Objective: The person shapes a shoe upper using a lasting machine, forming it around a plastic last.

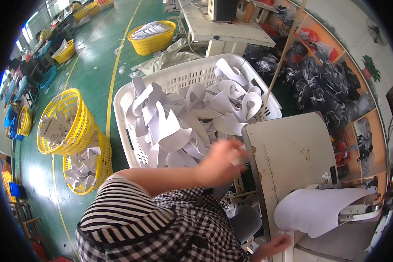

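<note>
— The hands first: how is the left hand held?
— Its bare forearm comes out of a striped sleeve and crosses in front of the body, nearly level. The hand ends just beside the left edge of the tabletop, fingers toward that edge.
— Open or closed?
— The fingers look partly bent, but they're blurred; I can't tell how far open they are, or whether they have hold of anything.
— And the right hand?
— Lower down, by the tabletop's near left corner, fingers pointing right. Only part of it shows, so I can't tell its grip either.
— Where's the white sheet piece?
— Draped in a curve over the metal machine arm, at the tabletop's near right part. The right hand is near its lower left end, with a gap visible between.
— What lies beyond the left hand?
— A white plastic basket, off the tabletop's far left corner, heaped with curled white cut pieces. Two yellow baskets of pale pieces stand farther left on the green floor.
</note>
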A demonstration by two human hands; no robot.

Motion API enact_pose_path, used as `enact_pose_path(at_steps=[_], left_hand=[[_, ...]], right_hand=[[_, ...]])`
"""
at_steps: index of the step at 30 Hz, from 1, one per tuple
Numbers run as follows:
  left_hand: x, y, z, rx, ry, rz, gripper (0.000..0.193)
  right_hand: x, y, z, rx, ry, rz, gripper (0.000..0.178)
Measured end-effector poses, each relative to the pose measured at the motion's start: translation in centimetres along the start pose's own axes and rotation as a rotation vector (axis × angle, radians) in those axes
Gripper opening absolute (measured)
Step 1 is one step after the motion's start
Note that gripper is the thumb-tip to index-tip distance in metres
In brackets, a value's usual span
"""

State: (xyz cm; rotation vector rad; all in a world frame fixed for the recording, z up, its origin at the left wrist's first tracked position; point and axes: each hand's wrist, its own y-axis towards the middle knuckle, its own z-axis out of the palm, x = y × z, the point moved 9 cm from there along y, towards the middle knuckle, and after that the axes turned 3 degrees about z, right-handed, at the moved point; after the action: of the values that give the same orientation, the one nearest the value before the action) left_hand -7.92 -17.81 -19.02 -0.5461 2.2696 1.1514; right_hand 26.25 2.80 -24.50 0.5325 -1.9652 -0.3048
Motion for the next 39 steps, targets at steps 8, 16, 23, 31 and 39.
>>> enact_pose_path(at_steps=[8, 16, 23, 31, 39], left_hand=[[15.9, -0.2, -11.0, 0.141, 0.059, -0.104, 0.035], [3.5, -0.7, -3.0, -0.053, -0.166, -0.016, 0.034], [-9.7, 7.8, -1.8, 0.193, -0.687, 0.349, 0.035], [-12.7, 6.4, 8.1, 1.327, -0.813, 0.057, 0.065], [-12.0, 4.3, 8.4, 1.412, -1.336, -0.249, 0.093]], right_hand=[[7.6, -4.0, 16.9, 0.938, 0.239, 0.129, 0.015], [17.6, -7.9, 26.9, 1.107, 0.595, -0.249, 0.041], [19.4, -0.4, 16.8, 1.074, 0.386, -0.185, 0.032], [17.7, 7.5, 5.8, 0.617, 1.000, 0.069, 0.042], [16.3, 7.4, 1.8, 0.342, 1.228, 0.124, 0.021]])
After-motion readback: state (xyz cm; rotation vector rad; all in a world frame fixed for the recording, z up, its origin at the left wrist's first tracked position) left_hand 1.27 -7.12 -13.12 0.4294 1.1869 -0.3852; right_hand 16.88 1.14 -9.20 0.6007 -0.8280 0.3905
